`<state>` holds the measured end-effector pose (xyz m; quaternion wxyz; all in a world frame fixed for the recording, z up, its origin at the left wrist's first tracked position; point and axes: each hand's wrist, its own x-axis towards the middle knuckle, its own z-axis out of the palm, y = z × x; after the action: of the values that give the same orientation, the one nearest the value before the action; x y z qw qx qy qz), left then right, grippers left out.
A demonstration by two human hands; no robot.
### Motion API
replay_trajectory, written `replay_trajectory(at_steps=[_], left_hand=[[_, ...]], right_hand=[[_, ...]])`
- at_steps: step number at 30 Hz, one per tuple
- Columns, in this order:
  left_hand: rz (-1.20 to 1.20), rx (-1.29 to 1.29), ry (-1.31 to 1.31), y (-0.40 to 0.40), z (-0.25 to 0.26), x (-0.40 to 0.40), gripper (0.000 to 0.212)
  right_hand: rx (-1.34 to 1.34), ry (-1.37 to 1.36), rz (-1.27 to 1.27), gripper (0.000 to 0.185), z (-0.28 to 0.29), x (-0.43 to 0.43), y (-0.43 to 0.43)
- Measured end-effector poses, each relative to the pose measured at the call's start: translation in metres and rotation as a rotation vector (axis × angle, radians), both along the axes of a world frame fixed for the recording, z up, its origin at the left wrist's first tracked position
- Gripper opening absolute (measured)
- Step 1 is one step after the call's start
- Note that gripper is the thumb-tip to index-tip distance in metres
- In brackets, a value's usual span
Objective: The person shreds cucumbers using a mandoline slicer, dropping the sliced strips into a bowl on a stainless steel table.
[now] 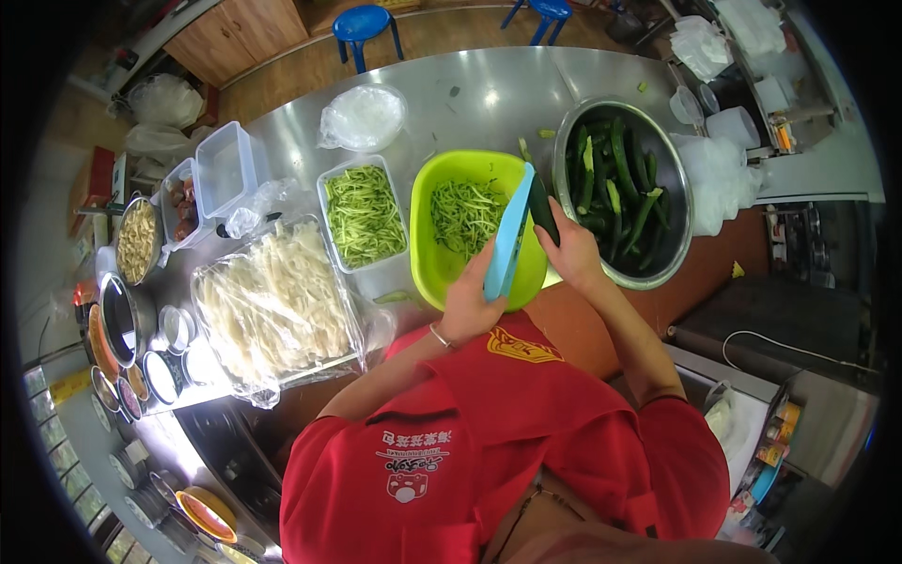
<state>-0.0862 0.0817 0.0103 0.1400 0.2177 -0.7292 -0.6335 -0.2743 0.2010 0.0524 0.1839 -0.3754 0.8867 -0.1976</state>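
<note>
My left hand (471, 299) is closed around the lower end of a light blue handheld grater (509, 236), which is tilted over a lime green plastic basin (425, 261). Shredded cucumber (461, 215) lies in the basin. In my right hand (572, 247) is a dark green cucumber (541, 204), held against or close beside the grater's right side; exact contact cannot be told. To the right, a steel bowl (683, 233) holds several whole cucumbers (624, 151). A clear plastic container (338, 264) full of green shreds stands left of the basin.
A plastic-wrapped tray of pale flat strips (278, 303) lies at the left, near an empty clear container (227, 169). A plastic-covered round bowl (363, 116) stands farther back. Sauce bowls and pans line the far left. Clear plastic bags (715, 183) sit right of the steel bowl.
</note>
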Motion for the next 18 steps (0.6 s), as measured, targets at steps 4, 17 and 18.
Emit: replay_trajectory(at_steps=[4, 17, 18], left_hand=[[0.131, 0.13, -0.061, -0.012, 0.0, -0.007, 0.084], [0.184, 0.251, 0.022, -0.015, -0.011, -0.012, 0.079], [0.181, 0.232, 0.046, -0.018, -0.011, -0.012, 0.08]], right_hand=[[-0.018, -0.014, 0.344, 0.068, 0.005, 0.05, 0.029], [-0.12, -0.223, 0.391, 0.078, 0.015, 0.047, 0.043], [-0.059, -0.178, 0.374, 0.076, 0.018, 0.051, 0.042]])
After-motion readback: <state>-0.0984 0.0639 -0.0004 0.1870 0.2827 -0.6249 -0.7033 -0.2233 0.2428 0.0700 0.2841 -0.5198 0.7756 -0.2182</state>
